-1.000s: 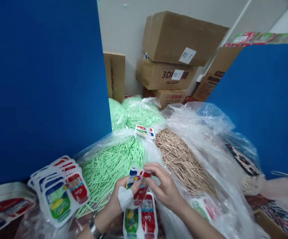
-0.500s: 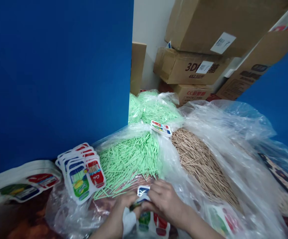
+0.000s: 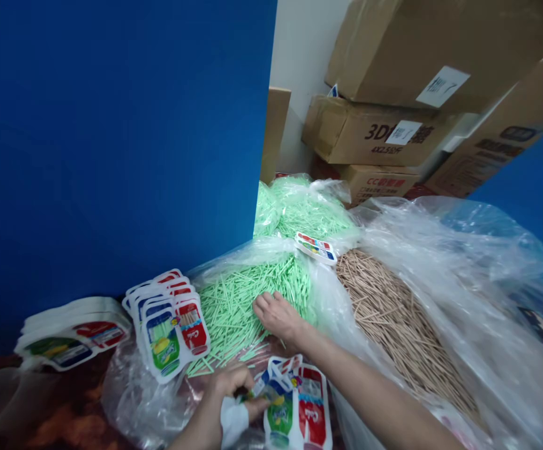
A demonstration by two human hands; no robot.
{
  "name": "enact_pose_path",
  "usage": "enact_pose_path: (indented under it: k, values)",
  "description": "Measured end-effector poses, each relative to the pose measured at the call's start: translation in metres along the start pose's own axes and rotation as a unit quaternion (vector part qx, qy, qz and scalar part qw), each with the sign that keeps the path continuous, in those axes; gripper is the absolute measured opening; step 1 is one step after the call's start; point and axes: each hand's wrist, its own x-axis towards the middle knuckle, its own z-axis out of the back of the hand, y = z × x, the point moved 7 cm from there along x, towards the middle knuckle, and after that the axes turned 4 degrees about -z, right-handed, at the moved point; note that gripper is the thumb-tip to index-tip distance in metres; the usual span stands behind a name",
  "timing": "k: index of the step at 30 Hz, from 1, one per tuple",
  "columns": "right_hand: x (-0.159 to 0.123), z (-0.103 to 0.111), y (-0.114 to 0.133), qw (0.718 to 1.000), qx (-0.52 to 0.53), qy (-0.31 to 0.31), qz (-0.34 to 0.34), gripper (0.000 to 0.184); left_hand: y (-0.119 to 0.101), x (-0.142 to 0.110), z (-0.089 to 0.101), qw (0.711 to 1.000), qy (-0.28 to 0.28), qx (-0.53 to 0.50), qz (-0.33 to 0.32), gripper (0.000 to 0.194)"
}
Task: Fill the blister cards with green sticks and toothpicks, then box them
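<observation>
My left hand [image 3: 238,387] is closed on the left edge of a printed card [image 3: 278,406] with a green Sprite bottle and a red Cola bottle on it. The card's upper part is bent or lifted near my thumb, and a white piece [image 3: 234,420] sits by the palm. My right hand [image 3: 276,315] reaches over the heap of thin green sticks [image 3: 238,290], its fingers curled down onto them. How many sticks it grips is hidden. To the left, a fanned pile of similar cards [image 3: 166,337] lies against the green heap.
A stack of cards [image 3: 72,340] stands at far left. Another small card stack [image 3: 316,248] rests on the plastic between the green sticks and brown sticks [image 3: 393,319]. Clear plastic bags [image 3: 445,269] spread right. A blue panel [image 3: 121,144] and cardboard boxes [image 3: 370,128] stand behind.
My right hand has left the card and moved up and forward onto the green sticks. My left hand stays at the card. The whole view has shifted slightly.
</observation>
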Motion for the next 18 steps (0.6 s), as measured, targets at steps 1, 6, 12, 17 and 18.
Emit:
enact_pose_path:
  k: [1, 6, 12, 17, 18]
  values:
    - [0.002, -0.003, 0.002, 1.0, 0.003, 0.0, 0.012, 0.016, 0.002, -0.001, 0.0, 1.0, -0.004, -0.003, 0.0, 0.025]
    - [0.0, 0.0, -0.011, 0.997, 0.065, -0.005, 0.042, 0.01, 0.01, -0.002, -0.004, 1.0, -0.022, -0.02, 0.007, 0.023]
    - [0.004, 0.023, -0.037, 0.971, 0.226, -0.069, -0.038, 0.01, 0.011, 0.001, -0.007, 0.998, -0.03, -0.045, 0.021, 0.022]
    - [0.002, 0.036, -0.06, 0.887, 0.399, -0.151, -0.177, 0.034, 0.012, 0.009, -0.008, 0.998, -0.052, -0.043, 0.013, 0.024]
    - [0.001, 0.036, -0.064, 0.867, 0.427, -0.162, -0.198, 0.04, 0.012, 0.01, -0.009, 0.998, -0.049, -0.046, 0.017, 0.025]
